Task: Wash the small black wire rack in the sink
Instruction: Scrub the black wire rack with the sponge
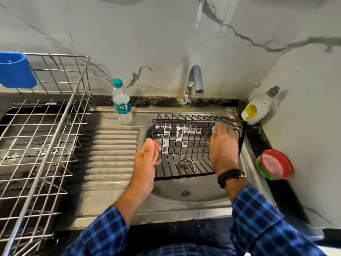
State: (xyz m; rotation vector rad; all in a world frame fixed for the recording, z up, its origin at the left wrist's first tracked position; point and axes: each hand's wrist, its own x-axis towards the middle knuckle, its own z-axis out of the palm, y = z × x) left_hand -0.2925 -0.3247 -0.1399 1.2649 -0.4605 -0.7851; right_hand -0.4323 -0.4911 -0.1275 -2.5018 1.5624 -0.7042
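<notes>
The small black wire rack (184, 143) stands tilted in the steel sink (186, 193), its far wall smeared with white soap film. My left hand (145, 163) grips the rack's left edge, fingers curled round the wires. My right hand (222, 146) reaches inside the rack at its far right corner and presses a small green scrubber (216, 124) against the wires; most of the scrubber is hidden under the fingers. No water runs from the chrome tap (195, 82) above the sink.
A large steel dish rack (42, 130) with a blue cup holder (16, 71) fills the left counter. A water bottle (121, 104) stands behind the ribbed drainboard (110, 156). A white soap bottle (258, 108) and a red-green soap tub (275, 164) sit at the right.
</notes>
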